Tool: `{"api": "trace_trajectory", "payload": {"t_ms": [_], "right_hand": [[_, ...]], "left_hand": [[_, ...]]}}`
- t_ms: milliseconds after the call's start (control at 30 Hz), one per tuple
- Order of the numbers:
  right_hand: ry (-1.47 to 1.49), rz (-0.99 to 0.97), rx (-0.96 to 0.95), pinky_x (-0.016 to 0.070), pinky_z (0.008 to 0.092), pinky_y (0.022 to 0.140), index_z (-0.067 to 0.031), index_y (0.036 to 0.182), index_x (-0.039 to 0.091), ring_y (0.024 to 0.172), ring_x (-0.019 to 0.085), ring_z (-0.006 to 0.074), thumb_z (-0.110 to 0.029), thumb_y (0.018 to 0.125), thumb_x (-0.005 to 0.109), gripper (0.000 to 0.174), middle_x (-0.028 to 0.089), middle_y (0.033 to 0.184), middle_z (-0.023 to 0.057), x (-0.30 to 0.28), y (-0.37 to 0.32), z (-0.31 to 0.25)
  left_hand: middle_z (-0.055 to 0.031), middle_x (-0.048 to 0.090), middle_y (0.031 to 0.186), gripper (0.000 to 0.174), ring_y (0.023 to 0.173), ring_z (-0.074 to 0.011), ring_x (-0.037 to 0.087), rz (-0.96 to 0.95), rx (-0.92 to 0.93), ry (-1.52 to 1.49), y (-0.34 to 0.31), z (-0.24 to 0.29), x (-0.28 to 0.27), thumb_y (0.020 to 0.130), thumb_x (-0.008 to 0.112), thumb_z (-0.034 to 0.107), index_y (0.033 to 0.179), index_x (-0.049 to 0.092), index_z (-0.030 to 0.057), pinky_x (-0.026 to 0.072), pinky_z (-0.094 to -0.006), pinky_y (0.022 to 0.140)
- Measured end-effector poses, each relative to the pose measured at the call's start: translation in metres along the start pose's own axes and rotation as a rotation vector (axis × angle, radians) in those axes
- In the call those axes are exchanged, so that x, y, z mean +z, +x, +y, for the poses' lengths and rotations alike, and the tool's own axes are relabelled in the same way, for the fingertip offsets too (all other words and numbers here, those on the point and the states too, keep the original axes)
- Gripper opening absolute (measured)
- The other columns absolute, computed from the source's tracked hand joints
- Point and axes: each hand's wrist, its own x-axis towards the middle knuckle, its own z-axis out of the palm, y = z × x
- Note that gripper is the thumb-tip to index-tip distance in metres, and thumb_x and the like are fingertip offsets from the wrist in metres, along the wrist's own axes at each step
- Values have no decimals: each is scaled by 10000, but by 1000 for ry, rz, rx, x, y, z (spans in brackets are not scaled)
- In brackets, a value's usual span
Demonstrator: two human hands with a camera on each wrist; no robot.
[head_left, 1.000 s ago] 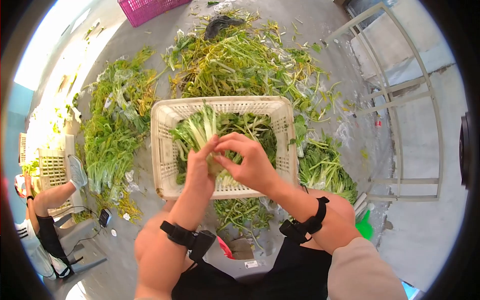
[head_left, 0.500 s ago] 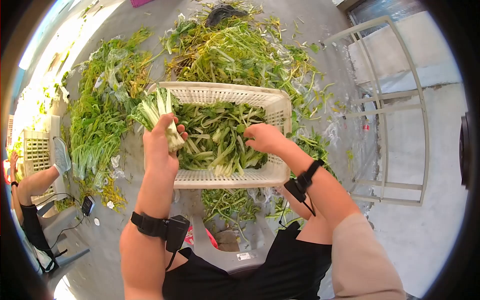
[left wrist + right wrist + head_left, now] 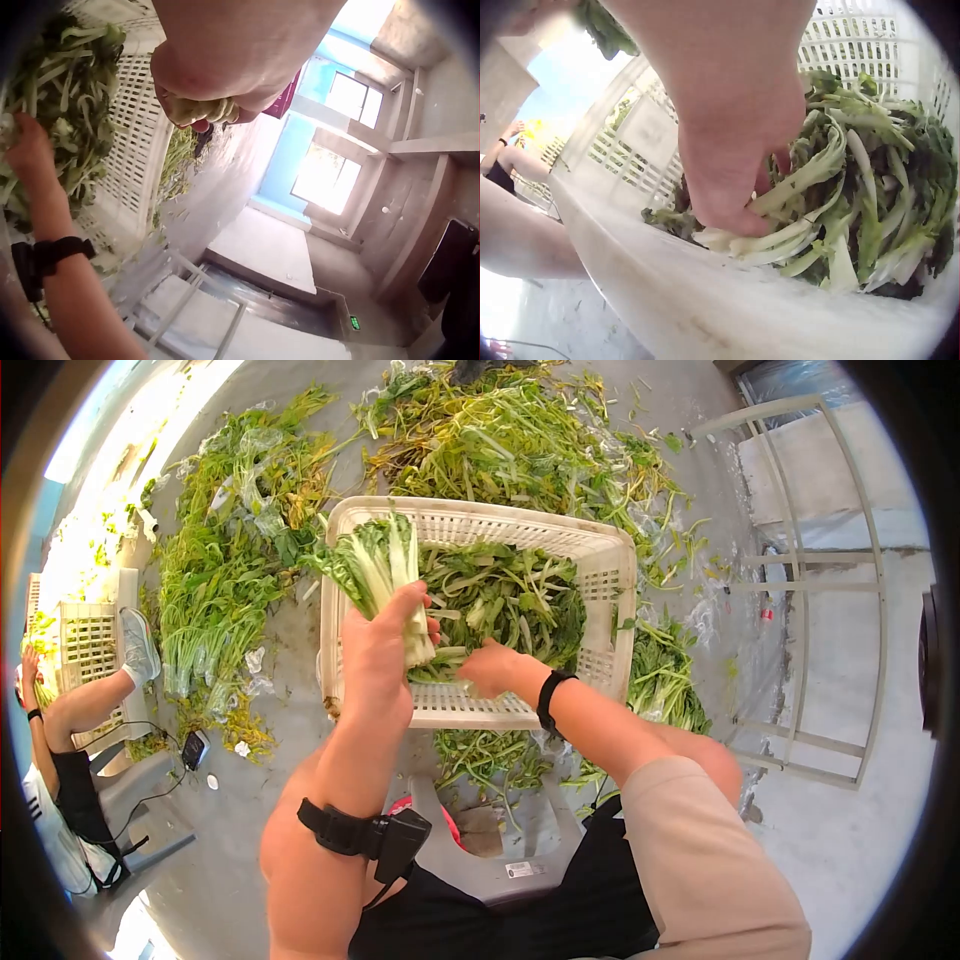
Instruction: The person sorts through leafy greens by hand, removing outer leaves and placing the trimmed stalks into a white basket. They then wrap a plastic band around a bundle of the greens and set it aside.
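Note:
Over the left side of a white plastic crate (image 3: 480,717), my left hand (image 3: 380,650) grips a bunch of leafy greens (image 3: 385,565), pale stalks in the palm and leaves pointing away. In the left wrist view only the stalk ends (image 3: 199,111) show below the fist. My right hand (image 3: 492,668) is down in the crate at its near side, among loose leafy greens (image 3: 515,595). Seen from the right wrist, the thumb and fingers close around pale stalks (image 3: 780,240) lying along the crate wall.
Heaps of greens (image 3: 500,445) and more greens (image 3: 215,590) with plastic wrap cover the floor beyond and left of the crate. A metal frame (image 3: 800,590) stands at right. Another person's leg (image 3: 95,705) and a second crate (image 3: 90,650) are at far left.
Both hands were together at the bunch; they parted. The left hand carried the bunch left, then back over the crate. The right hand moved right, then down into the loose greens.

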Motion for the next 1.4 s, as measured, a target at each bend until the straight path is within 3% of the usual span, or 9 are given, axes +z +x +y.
{"api": "trace_trajectory", "payload": {"t_ms": [133,200,333,400,533,700,867,1133,1400], "right_hand": [[42,-19,53,402,566,1032,-99,1177,653,987,652,324,-137,809,704,374,682,997,107,-15,-11,8],[206,186,38,459,518,925,-88,1162,648,970,650,350,-131,786,696,382,682,1007,126,-18,-21,13],[348,326,59,488,485,851,-80,1167,641,964,644,369,-121,778,671,393,680,1025,144,-45,-54,8],[536,384,202,508,460,827,-75,1170,636,997,639,380,-126,785,658,389,681,1070,164,-59,-69,5],[840,746,86,503,418,888,-54,1158,625,1023,642,336,-171,790,699,393,678,1118,182,-68,-98,10],[1026,844,160,525,333,862,-13,1131,630,943,643,159,-170,829,758,363,683,1037,76,-103,-169,-4],[1323,1002,187,510,329,868,-43,1071,640,978,638,155,-131,836,737,269,680,1014,49,-131,-237,-40],[1662,1167,179,491,305,883,-44,1158,604,979,638,137,-2,857,689,315,686,1041,24,-120,-214,-38],[1525,1256,196,472,273,805,-45,1093,592,899,597,99,53,805,632,308,623,941,3,-121,-204,-43]], "left_hand": [[-50,647,869,281,670,-136,623,-40,-17,0,-2,-2,5,859,729,167,1076,596,47,528,-301,594],[-49,649,866,280,666,-135,622,-50,-14,16,-4,-3,7,861,728,169,1077,598,46,527,-301,594],[-50,650,867,284,662,-133,620,1,-21,37,-5,-8,8,864,723,169,1088,602,43,524,-299,590],[-50,650,869,283,660,-133,618,15,-29,47,-6,-7,8,865,720,168,1091,603,42,524,-299,589],[-61,649,860,267,648,-144,607,-2,-21,-11,-19,0,5,869,701,126,1080,579,19,521,-292,589],[-76,660,902,316,661,-143,607,-83,-51,-78,-58,25,20,869,698,119,1135,572,1,519,-278,595],[-70,665,891,378,661,-150,622,-175,18,-26,-62,25,45,835,757,142,1141,575,16,519,-278,585],[-60,641,879,334,672,-145,623,-102,-237,-36,-32,-40,26,852,756,144,1103,561,45,537,-306,579],[-66,672,895,348,672,-150,630,-106,-150,86,-39,-37,64,855,765,153,1115,576,19,521,-301,602]]}}
